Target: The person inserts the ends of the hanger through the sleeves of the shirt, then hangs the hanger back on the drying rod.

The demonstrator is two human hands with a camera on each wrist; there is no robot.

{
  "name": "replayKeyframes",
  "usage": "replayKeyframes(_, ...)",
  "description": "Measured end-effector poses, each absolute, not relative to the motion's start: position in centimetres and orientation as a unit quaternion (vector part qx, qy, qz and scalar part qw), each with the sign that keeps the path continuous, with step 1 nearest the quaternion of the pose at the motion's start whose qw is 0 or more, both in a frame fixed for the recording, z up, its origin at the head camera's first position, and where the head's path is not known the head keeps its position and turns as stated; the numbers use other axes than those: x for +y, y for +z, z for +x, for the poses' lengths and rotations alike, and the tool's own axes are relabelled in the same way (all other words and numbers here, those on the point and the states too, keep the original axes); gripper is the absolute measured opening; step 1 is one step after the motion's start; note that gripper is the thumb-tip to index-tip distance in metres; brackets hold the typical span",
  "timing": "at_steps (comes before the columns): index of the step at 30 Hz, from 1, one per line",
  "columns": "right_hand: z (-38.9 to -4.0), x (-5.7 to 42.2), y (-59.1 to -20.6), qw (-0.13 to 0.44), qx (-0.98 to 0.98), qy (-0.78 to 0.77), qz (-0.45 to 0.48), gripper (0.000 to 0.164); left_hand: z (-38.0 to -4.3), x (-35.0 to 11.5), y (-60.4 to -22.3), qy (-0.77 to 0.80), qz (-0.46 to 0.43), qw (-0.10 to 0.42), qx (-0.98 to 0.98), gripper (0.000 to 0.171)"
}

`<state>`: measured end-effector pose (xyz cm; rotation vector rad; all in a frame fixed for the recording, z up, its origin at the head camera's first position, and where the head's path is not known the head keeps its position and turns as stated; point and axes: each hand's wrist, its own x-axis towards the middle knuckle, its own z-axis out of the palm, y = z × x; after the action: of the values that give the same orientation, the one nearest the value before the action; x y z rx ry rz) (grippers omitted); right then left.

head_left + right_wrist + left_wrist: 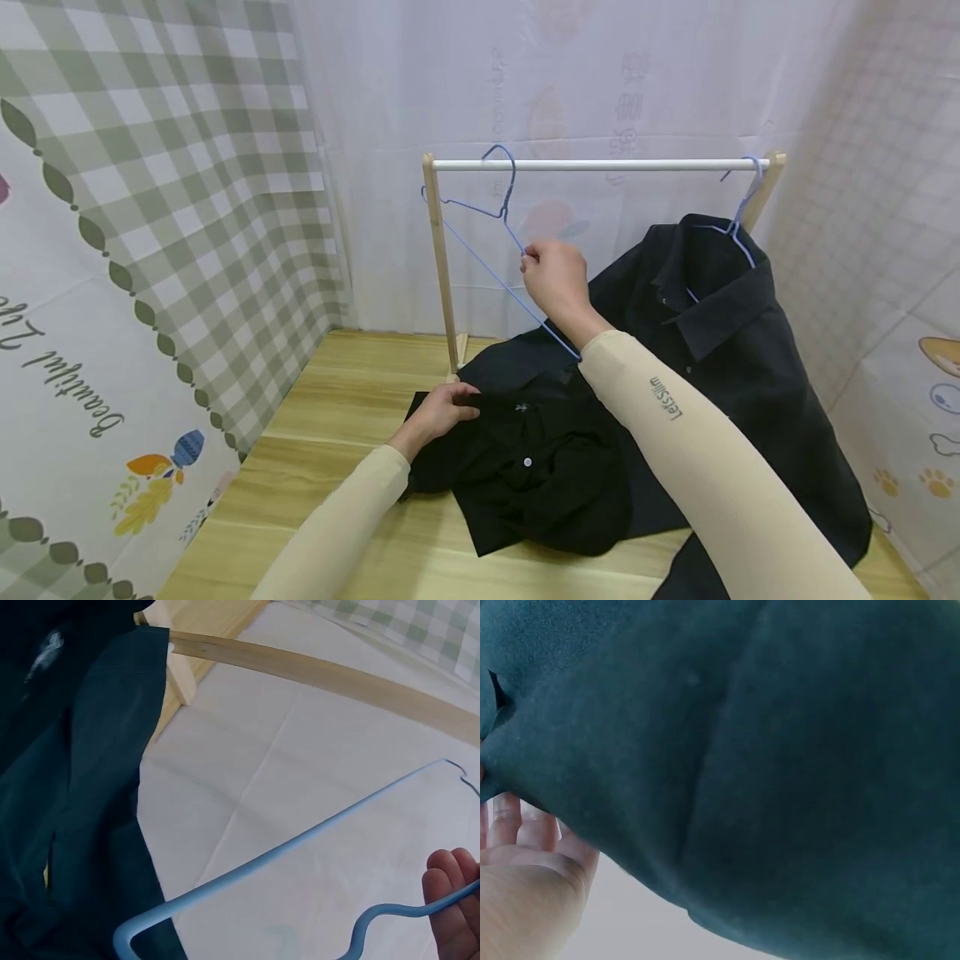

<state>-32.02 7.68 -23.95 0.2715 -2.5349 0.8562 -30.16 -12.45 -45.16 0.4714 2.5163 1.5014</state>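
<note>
My right hand pinches the sloping arm of a blue clothes hanger. The hook overlaps the rack's white rod in the head view, and the hanger tilts with its lower end down near the cloth. In the right wrist view, fingers curl at the hanger. My left hand pinches the edge of a black shirt, which lies crumpled with a white button showing. Dark fabric fills most of the left wrist view, partly hiding the left hand.
A second black shirt hangs on another blue hanger at the right end of the rack's white rod. The wooden rack post stands at left on the wood-grain table. Patterned cloths surround the table.
</note>
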Motion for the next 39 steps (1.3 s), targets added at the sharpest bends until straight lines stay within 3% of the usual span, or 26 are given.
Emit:
replayKeyframes(10,-30.1,12.4,-27.2,0.239,-0.906,0.336,0.096,0.023,-30.3,-12.3,-45.3,0.521,0.148,0.084,0.837,0.020)
replayKeyframes(17,-28.2,15.6,-29.2,0.218,-0.912,0.331,0.104,0.022,-30.6,-12.3,-45.1,0.538,0.132,0.070,0.830,0.020)
replayKeyframes(30,-22.9,20.6,-31.9,0.196,-0.938,0.231,0.168,0.015,-30.7,-12.6,-45.1,0.568,0.142,0.080,0.807,0.021)
replayKeyframes(39,-21.1,24.0,-33.0,0.205,-0.946,0.171,0.185,0.013,-31.0,-12.6,-45.2,0.566,0.145,0.077,0.808,0.021)
